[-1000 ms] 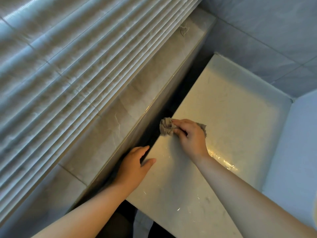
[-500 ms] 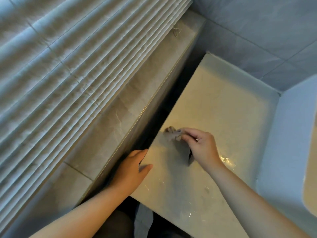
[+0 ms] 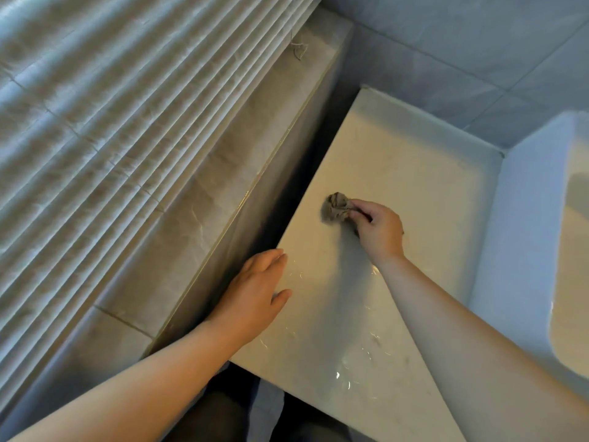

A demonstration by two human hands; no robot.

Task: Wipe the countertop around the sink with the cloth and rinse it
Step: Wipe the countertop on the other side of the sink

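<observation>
Background noted: grey-blue wall tiles (image 3: 462, 43) behind the countertop, and a slatted window blind (image 3: 111, 106) to its left, above a stone-look ledge (image 3: 223, 202). The pale countertop (image 3: 414, 161) is separated from that ledge by a dark gap (image 3: 287, 193). A white sink (image 3: 570, 282) is partly seen at its right side.

Left hand (image 3: 255, 291) is laid at the countertop's left edge, fingers straight, nothing held. Right hand (image 3: 379, 229) is placed left of the countertop's middle, fingers and thumb curled round a crumpled grey-brown cloth (image 3: 336, 207). The cloth appears pressed to the surface, near the left edge. Water streaks (image 3: 347, 374) are seen on the countertop's near part.

Judged: wiping in progress, rinse not yet done.

Risks:
- The cloth is wadded small, so little contact is made and streaks may be left.
- A stroke carried past the left edge could let the cloth be dropped into the gap.
- The bracing palm could be slid on the wet film.
</observation>
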